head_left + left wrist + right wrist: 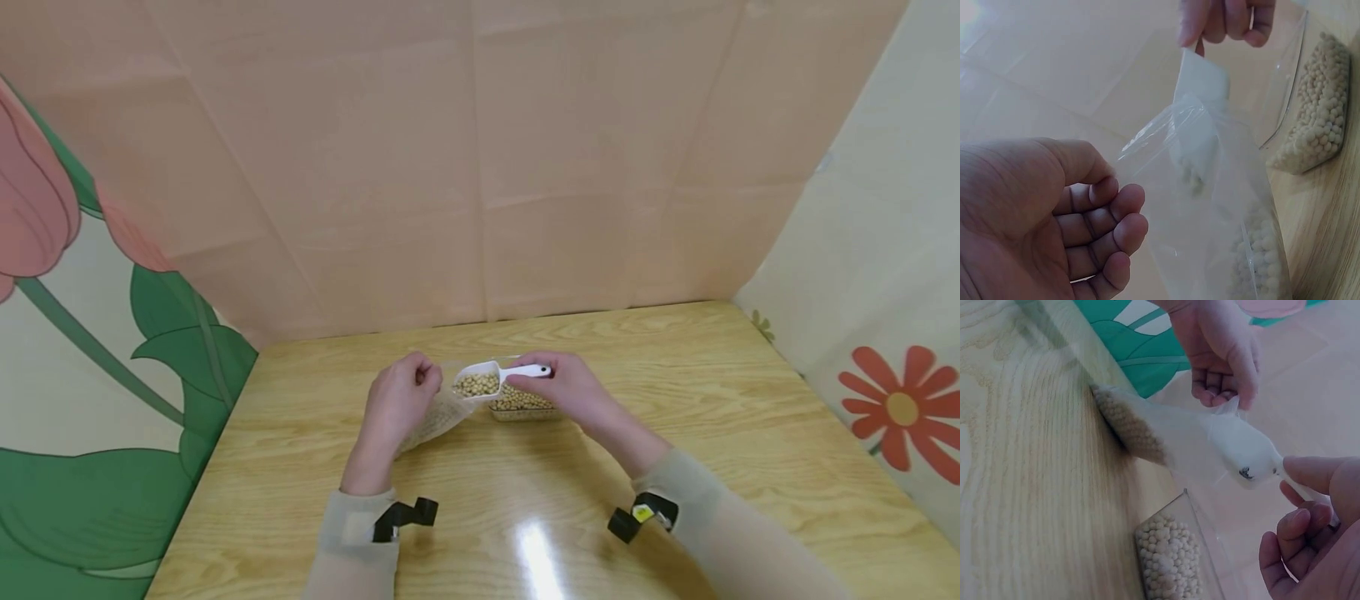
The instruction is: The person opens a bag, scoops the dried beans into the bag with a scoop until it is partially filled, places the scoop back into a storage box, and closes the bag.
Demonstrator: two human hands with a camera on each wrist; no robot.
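My left hand (396, 398) pinches the rim of a clear plastic bag (1210, 225) between thumb and forefinger. Round, pale beans that look like soybeans (1127, 430) fill the bag's lower end, which rests on the table. With thumb and fingers, my right hand (573, 390) grips the handle of a white scoop (491, 372). Beans lie in the scoop's bowl, and in the left wrist view the bowl is inside the bag's mouth, tilted downward. A clear rectangular container (523, 415) holding more beans stands under and beside my right hand.
The wood-grain table (480, 508) runs back to a pink cloth-like backdrop (480, 167). Walls with painted flowers flank it on the left and right. A black wrist camera (405, 517) sits on each sleeve.
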